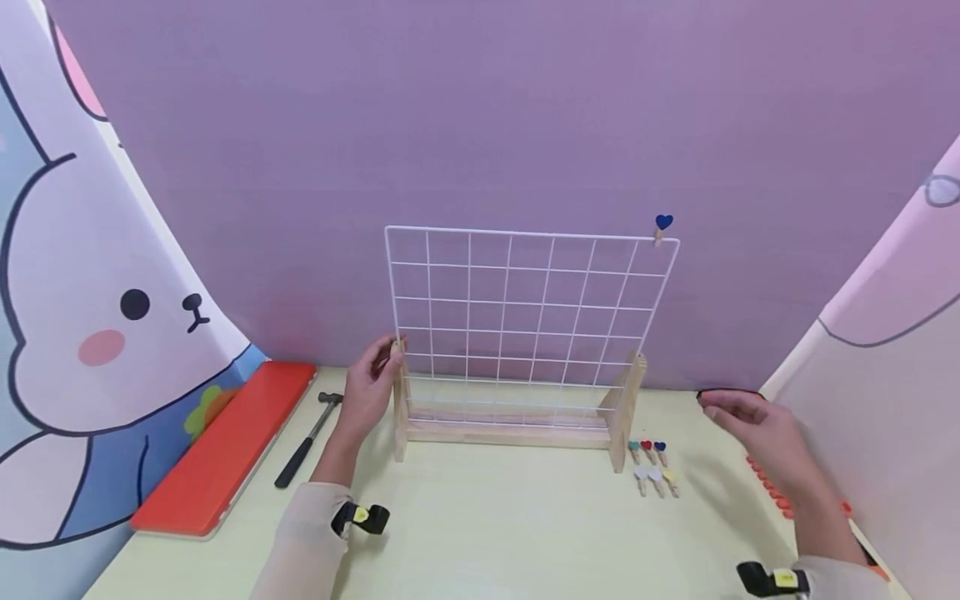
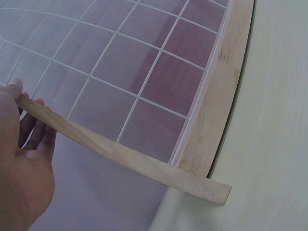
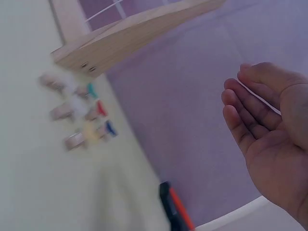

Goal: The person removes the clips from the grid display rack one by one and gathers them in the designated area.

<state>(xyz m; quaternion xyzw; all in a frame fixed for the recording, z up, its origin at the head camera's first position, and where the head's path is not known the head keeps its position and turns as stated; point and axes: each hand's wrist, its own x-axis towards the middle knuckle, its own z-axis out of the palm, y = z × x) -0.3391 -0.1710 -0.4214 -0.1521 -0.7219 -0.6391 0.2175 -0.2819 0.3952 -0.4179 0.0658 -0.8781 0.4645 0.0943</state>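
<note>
A white wire grid panel stands upright in a wooden stand. My left hand grips the upper end of the stand's left side piece, thumb and fingers on opposite faces. A small clothespin with a blue heart is clipped to the grid's top wire near the right corner. My right hand hangs in the air right of the stand, its fingers loosely bent with nothing between them. Several heart clothespins, teal, red, blue, white and yellow, lie in two rows by the stand's right foot.
A red flat case lies at the left, beside a hammer with a black handle. Behind and below my right hand are a black-and-red tool, partly seen, and a row of orange-red pieces. A purple backdrop rises behind the table.
</note>
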